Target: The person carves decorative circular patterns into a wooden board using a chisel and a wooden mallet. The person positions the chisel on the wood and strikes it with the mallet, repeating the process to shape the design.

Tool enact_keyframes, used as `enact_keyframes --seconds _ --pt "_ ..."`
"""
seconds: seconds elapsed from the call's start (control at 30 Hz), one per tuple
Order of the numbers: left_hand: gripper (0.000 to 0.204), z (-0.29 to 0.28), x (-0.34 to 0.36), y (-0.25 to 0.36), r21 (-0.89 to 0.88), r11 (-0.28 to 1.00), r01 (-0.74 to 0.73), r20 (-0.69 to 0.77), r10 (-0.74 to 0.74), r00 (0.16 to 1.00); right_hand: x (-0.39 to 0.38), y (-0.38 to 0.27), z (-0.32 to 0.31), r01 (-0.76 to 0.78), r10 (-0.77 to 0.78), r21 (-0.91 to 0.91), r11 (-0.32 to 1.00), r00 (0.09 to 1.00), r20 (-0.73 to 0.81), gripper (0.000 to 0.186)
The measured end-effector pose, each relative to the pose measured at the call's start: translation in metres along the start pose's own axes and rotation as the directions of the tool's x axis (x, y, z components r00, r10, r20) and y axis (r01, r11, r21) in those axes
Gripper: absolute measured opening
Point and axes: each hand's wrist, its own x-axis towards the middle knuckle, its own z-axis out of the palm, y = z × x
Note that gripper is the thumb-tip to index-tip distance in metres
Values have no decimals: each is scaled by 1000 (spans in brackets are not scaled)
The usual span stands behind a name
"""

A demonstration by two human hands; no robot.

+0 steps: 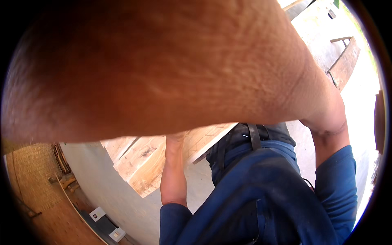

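Note:
My raised right forearm (183,69) crosses close in front of the camera and covers most of the upper picture. Its hand cannot be made out. My left forearm (173,175) reaches forward over a light wooden panel (143,173) with visible grain and zigzag pencil-like lines along its right side. The left wrist (175,141) shows above the panel, but the hand beyond it is hidden behind the right forearm. Whether the left fingers hold or touch the wood cannot be seen.
Grey concrete floor (134,212) surrounds the panel. A wooden bench (345,65) stands at the far right in bright light. Sawdust-like brown ground (32,171) lies at the left, beside pieces of wood (67,181). Two small white boxes (97,214) are at the lower left.

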Motion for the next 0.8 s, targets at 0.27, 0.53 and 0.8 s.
enact_keyframes --seconds 0.27,0.53,0.8 --pt "43 74 2 13 41 989 -143 -90 146 985 -12 -10 -3 -30 52 163 986 990 -131 21" --pt "44 35 -10 4 225 974 -33 -58 47 997 -10 -10 -17 -1 2 10 1000 994 -111 7" --pt "62 60 -8 22 369 929 -40 -10 47 999 -39 -7 2 43 -6 -291 956 992 128 29"
